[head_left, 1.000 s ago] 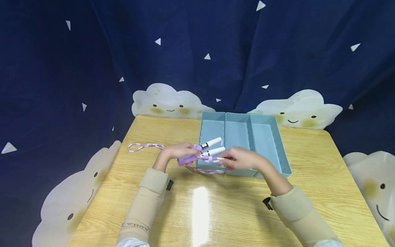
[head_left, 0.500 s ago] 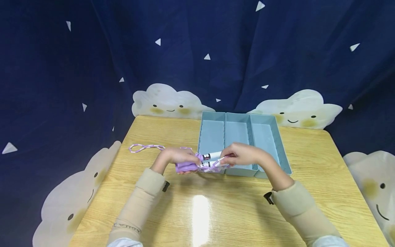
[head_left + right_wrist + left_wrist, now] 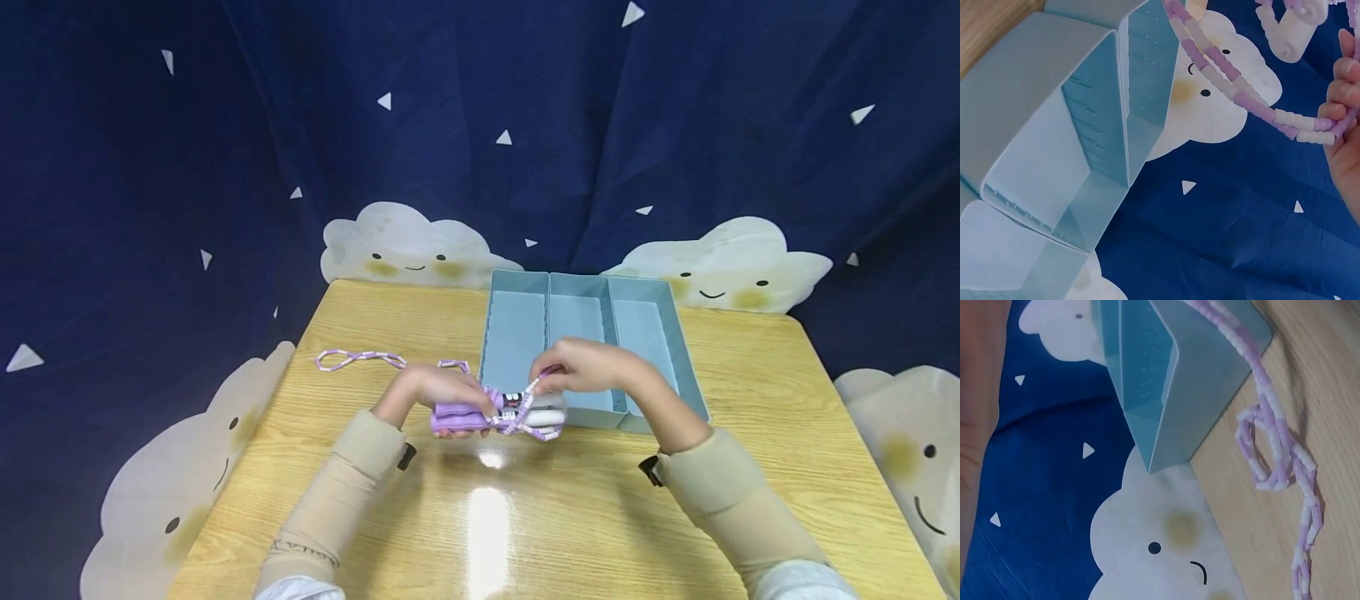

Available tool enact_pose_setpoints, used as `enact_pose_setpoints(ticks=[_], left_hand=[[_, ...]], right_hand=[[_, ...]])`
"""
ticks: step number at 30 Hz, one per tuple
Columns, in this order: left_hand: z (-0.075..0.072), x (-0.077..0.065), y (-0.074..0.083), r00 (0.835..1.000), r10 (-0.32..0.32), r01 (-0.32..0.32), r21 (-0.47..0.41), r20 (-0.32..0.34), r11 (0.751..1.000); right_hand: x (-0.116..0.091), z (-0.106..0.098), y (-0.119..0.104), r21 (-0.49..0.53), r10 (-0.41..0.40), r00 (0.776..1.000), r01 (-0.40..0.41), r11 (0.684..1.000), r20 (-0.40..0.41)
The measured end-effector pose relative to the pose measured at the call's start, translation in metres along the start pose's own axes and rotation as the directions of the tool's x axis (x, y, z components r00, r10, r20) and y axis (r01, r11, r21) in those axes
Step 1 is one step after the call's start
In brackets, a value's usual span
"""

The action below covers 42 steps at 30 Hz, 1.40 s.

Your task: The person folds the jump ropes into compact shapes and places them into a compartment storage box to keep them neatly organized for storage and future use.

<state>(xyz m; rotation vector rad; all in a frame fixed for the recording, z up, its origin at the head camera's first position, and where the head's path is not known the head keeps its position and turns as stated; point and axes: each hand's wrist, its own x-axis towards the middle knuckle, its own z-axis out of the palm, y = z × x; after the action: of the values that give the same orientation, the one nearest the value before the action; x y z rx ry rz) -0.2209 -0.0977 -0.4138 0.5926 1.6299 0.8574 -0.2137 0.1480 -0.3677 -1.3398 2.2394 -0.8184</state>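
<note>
My left hand [image 3: 446, 388] grips the two purple-and-white handles [image 3: 546, 417] of a skipping rope, held side by side with their white ends pointing right. Purple and white beaded rope [image 3: 517, 419] lies across and around the handles. Above their white ends, my right hand [image 3: 581, 365] pinches a doubled stretch of this rope. The right wrist view shows the right fingers [image 3: 1340, 94] curled on the beaded strands [image 3: 1229, 84]. More rope trails left behind the left hand, ending in a loop [image 3: 360, 357] on the table; the left wrist view shows these strands [image 3: 1266, 394] hanging down.
A light blue tray [image 3: 592, 418] of three long compartments stands just beyond the hands on the wooden table [image 3: 765, 400]. Behind the table hangs a dark blue curtain [image 3: 450, 167] with white triangles and smiling clouds.
The handles have come down and nearer, from over the tray's left compartment to in front of it. My right hand has lifted a little, drawing the rope up across the handles.
</note>
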Motion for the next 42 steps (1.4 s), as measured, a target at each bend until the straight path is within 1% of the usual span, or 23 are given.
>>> enact_pose_setpoints(ticks=[5,9,14,17,22,26,30,34,36,39,42], left_hand=[[0.004,0.004,0.003,0.998,0.017,-0.015,-0.028,0.064,0.999],[0.006,0.008,0.004,0.995,0.036,-0.034,-0.025,0.092,0.999],[0.009,0.009,0.009,0.989,0.072,-0.070,-0.024,0.127,0.997],[0.010,0.008,0.011,0.986,0.097,-0.095,-0.022,0.133,0.995],[0.012,0.005,0.015,0.979,0.136,-0.134,-0.024,0.152,0.991],[0.012,0.005,0.017,0.970,0.164,-0.162,-0.026,0.180,0.986],[0.011,0.003,0.017,0.961,0.197,-0.194,-0.036,0.195,0.980],[0.009,0.002,0.018,0.952,0.234,-0.228,-0.051,0.197,0.972],[0.008,0.001,0.018,0.947,0.252,-0.244,-0.066,0.199,0.968],[0.007,0.000,0.018,0.945,0.264,-0.248,-0.103,0.191,0.963],[0.006,-0.002,0.018,0.947,0.273,-0.253,-0.131,0.170,0.959]], right_hand=[[0.005,0.003,0.001,-0.002,-0.029,0.999,0.029,1.000,-0.016],[0.009,0.006,0.002,0.031,-0.033,0.999,0.034,0.999,-0.009],[0.013,0.011,0.007,0.116,-0.016,1.000,0.015,0.993,0.006],[0.015,0.014,0.012,0.192,0.001,1.000,-0.001,0.981,0.003],[0.015,0.018,0.020,0.336,0.026,1.000,-0.030,0.941,0.018],[0.016,0.023,0.024,0.400,0.022,1.000,-0.027,0.916,0.018],[0.017,0.028,0.030,0.440,0.006,1.000,0.003,0.898,-0.019],[0.016,0.034,0.038,0.508,0.000,0.999,0.025,0.861,-0.051],[0.016,0.038,0.042,0.521,-0.012,0.997,0.049,0.852,-0.073],[0.017,0.043,0.046,0.544,-0.028,0.994,0.080,0.835,-0.102],[0.017,0.050,0.048,0.592,-0.008,0.993,0.077,0.802,-0.118]])
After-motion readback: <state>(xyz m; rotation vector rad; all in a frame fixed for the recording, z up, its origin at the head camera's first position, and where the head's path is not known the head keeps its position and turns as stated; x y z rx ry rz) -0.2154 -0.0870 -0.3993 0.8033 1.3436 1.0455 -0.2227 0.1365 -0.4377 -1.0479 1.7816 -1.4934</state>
